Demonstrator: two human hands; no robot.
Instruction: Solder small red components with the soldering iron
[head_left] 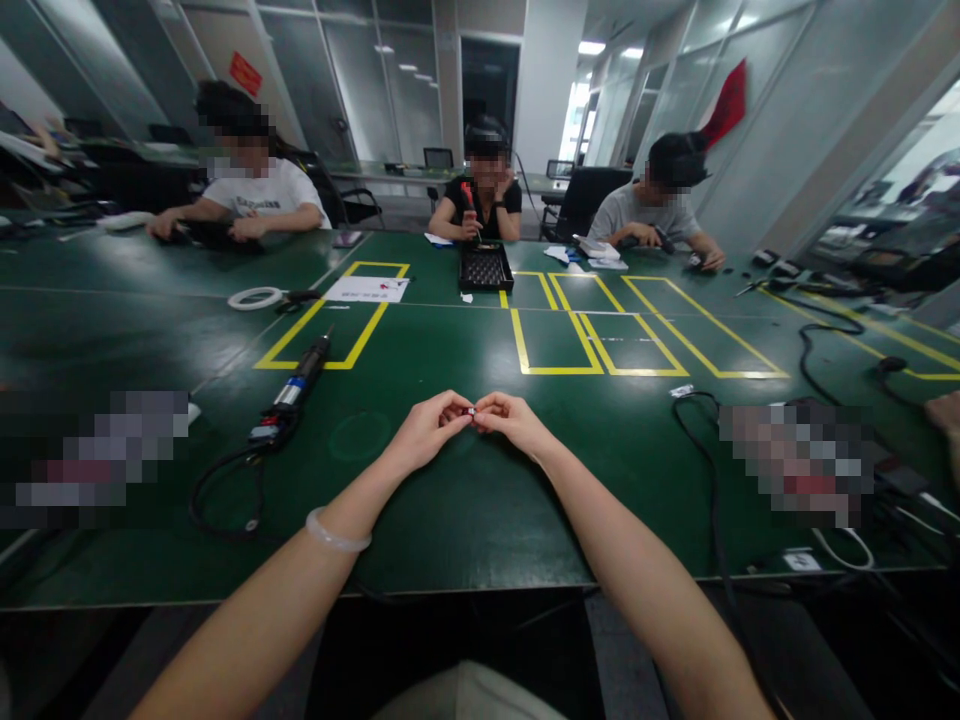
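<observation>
My left hand (435, 425) and my right hand (511, 420) meet over the green table (465, 520), fingertips pinched together. Between them is a tiny dark and white part (472, 411), too small to name, largely covered by the fingers. Both hands seem to grip it, one from each side. A pale bangle (337, 532) circles my left wrist. To the left of my hands lies a pen-shaped electric screwdriver (292, 392) with a blue band and a black cable, touched by neither hand.
Yellow tape frames (559, 371) mark the table beyond my hands. A black tray (486, 270) stands at the far edge before a seated co-worker (487, 195); two more people sit either side. A white sheet (369, 289) lies far left. Black cables (716, 500) run along the right.
</observation>
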